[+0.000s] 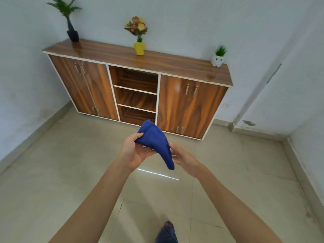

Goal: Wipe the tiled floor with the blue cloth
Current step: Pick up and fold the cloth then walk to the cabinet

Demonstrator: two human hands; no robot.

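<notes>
- The blue cloth (pixel 155 142) was held bunched up in the air, in front of the person at the middle of the view, well above the tiled floor (pixel 70 172); 1 narrow end was seen hanging down toward the right.
- The left hand (pixel 135 151) was seen pinching the cloth's thicker end, with the thumb laid on top and the fingers cupped beneath.
- The right hand (pixel 184 157) was placed just beside the hanging end, its fingers reaching in behind the fabric; they were blurred, so it could not be told whether the cloth was gripped or only touched.
- Both bare forearms were stretched forward from the lower edge of the view.
- A dark shoe (pixel 167 232) was seen on the floor at the bottom edge, between the 2 forearms.
- A bright streak of reflected light (pixel 157 174) was visible on the pale tiles below the hands.
- A wooden cabinet (pixel 189 106) was set against the far wall, with handled doors at either side and 3 open shelves in the middle.
- On its top, 3 items were stood well apart: a dark vase (pixel 72 35) with a green plant at the left, a yellow vase (pixel 139 48) with orange flowers near the middle, and a white pot (pixel 217 60) with a small green plant at the right.
</notes>
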